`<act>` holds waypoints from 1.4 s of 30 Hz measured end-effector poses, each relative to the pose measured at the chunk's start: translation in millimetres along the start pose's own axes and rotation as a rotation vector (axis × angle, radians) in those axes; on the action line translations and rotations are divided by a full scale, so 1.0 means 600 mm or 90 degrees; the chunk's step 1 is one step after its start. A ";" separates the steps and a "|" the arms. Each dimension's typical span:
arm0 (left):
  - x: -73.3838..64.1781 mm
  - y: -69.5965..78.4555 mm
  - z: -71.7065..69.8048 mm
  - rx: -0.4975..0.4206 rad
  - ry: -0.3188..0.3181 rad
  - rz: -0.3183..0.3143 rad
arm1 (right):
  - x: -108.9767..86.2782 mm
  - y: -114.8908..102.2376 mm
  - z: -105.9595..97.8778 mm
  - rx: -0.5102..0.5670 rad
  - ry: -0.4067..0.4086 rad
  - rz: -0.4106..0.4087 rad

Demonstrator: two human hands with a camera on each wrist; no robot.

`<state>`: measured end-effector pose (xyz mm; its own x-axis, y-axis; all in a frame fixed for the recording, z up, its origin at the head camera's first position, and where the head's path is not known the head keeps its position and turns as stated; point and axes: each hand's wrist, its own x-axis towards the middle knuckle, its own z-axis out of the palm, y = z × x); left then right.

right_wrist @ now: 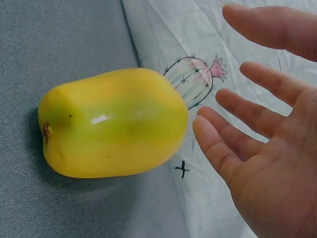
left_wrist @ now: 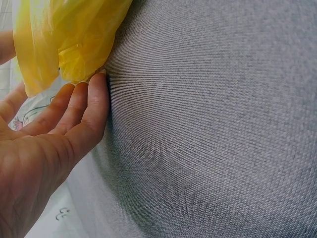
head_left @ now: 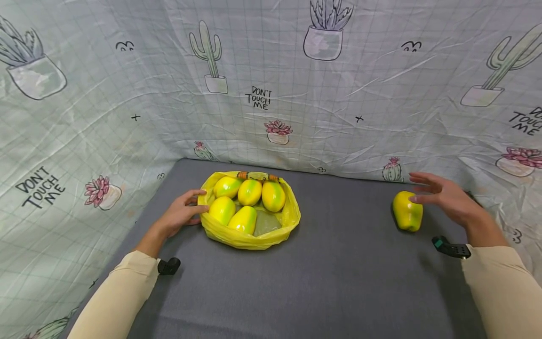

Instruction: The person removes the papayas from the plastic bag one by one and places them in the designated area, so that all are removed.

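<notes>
A yellow plastic bag (head_left: 250, 241), its mouth spread wide, sits on the grey table and holds several glossy yellow-green fruits (head_left: 250, 192), mango-like in shape. At the bag's left rim, my left hand (head_left: 179, 213) touches the plastic with loosely extended fingers. In the left wrist view, the fingertips (left_wrist: 98, 82) meet the bag's lower edge, close to the cloth. One more yellow-green fruit (right_wrist: 114, 124) lies apart at the right, a small brown stem mark on its end. Beside it my right hand (head_left: 444, 197) hovers with spread fingers, which in the right wrist view stand just off the fruit.
A grey cloth-covered table (head_left: 338, 273) extends between bag and single fruit. Pale curtains (head_left: 360, 117) printed with cacti and lettering hang behind and at both sides. On the bag's back rim lies an orange-striped piece (head_left: 257, 176).
</notes>
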<state>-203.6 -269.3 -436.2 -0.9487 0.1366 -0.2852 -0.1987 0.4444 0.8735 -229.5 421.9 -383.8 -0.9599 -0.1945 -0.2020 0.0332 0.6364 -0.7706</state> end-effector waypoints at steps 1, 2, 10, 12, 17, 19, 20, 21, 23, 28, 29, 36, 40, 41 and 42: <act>0.000 0.001 0.000 0.000 0.000 0.000 | 0.001 -0.003 0.000 -0.002 0.001 -0.002; 0.000 0.001 0.000 0.001 0.000 0.001 | 0.001 -0.006 0.001 -0.004 0.003 -0.002; 0.000 0.005 -0.003 0.005 0.004 -0.001 | 0.002 -0.032 0.008 -0.008 0.011 -0.009; 0.000 0.005 -0.003 0.004 0.005 -0.002 | 0.003 -0.037 0.013 -0.013 0.013 -0.018; 0.000 0.002 -0.003 -0.003 0.003 -0.004 | 0.003 -0.047 0.027 -0.015 0.009 -0.040; 0.000 0.000 -0.003 -0.001 0.000 -0.001 | 0.001 -0.052 0.032 -0.015 -0.001 -0.049; -0.001 0.000 -0.003 -0.002 0.000 -0.002 | 0.000 -0.054 0.035 -0.018 -0.005 -0.052; -0.001 0.000 -0.003 -0.003 0.000 -0.002 | -0.001 -0.056 0.037 -0.022 -0.009 -0.055; -0.001 0.000 -0.002 -0.003 0.000 -0.002 | -0.003 -0.060 0.041 -0.028 -0.015 -0.059; -0.001 0.000 -0.001 -0.001 0.000 0.002 | -0.006 -0.070 0.052 -0.024 -0.023 -0.062; -0.001 -0.001 -0.001 0.000 0.001 0.002 | -0.007 -0.071 0.054 -0.020 -0.025 -0.063; -0.001 -0.003 0.000 -0.002 0.001 0.002 | -0.015 -0.082 0.070 0.013 -0.030 -0.088; -0.002 -0.002 0.000 0.000 0.001 0.006 | -0.018 -0.085 0.078 0.030 -0.029 -0.108; -0.003 -0.001 0.000 -0.001 0.003 0.005 | -0.019 -0.085 0.079 0.035 -0.030 -0.112; -0.003 0.000 0.000 0.001 0.002 0.007 | -0.020 -0.086 0.081 0.039 -0.030 -0.116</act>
<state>-201.6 -269.6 -435.9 -0.9517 0.1385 -0.2740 -0.1876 0.4443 0.8760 -206.3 355.1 -371.2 -0.9372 -0.3386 -0.0830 -0.1220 0.5415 -0.8318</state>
